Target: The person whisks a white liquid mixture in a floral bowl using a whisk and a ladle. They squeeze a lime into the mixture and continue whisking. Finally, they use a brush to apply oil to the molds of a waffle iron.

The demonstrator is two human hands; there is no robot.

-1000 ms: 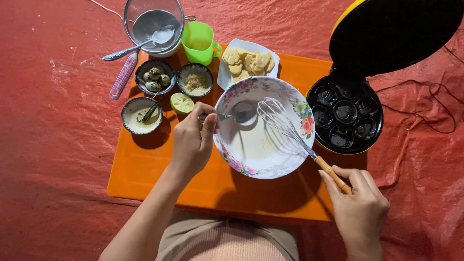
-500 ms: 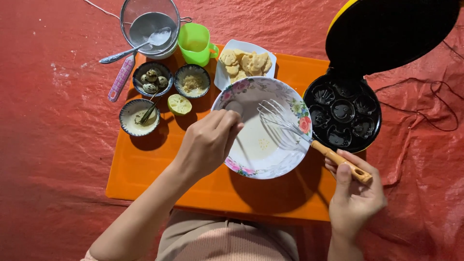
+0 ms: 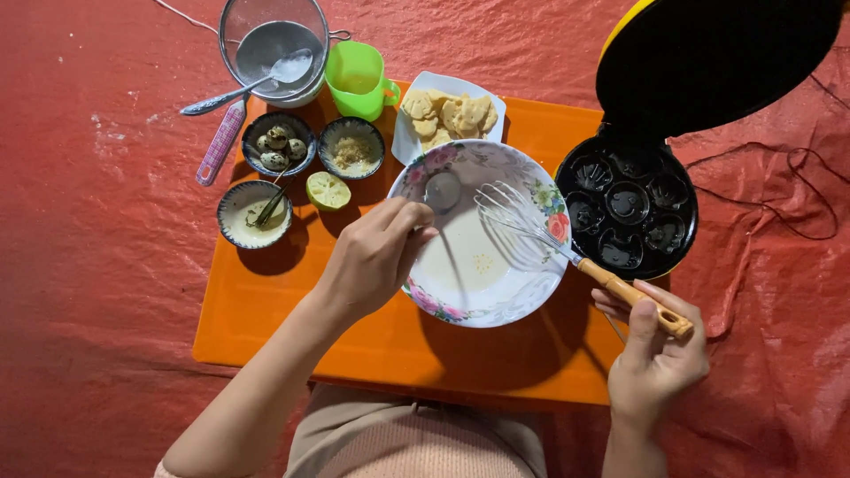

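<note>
Holding spoon [image 3: 440,191] and whisk [image 3: 540,237] over floral bowl [image 3: 522,301], both hands [image 3: 376,257].

I note an orange tabletop [image 3: 292,310] set low on a red tarp [image 3: 80,265] that covers the floor. On the tabletop stand a large floral bowl [image 3: 522,305], three small dark-rimmed bowls [image 3: 276,142] [image 3: 352,150] [image 3: 254,213], a half lime [image 3: 328,190] and a white dish of biscuits [image 3: 449,115]. A green cup [image 3: 358,80] and a metal sieve with a spoon [image 3: 270,44] sit at the far edge; whether they rest on it I cannot tell. A black moulded cooker [image 3: 629,208] stands at the right end, lid raised. A pink handle [image 3: 221,142] lies across the left edge.
</note>
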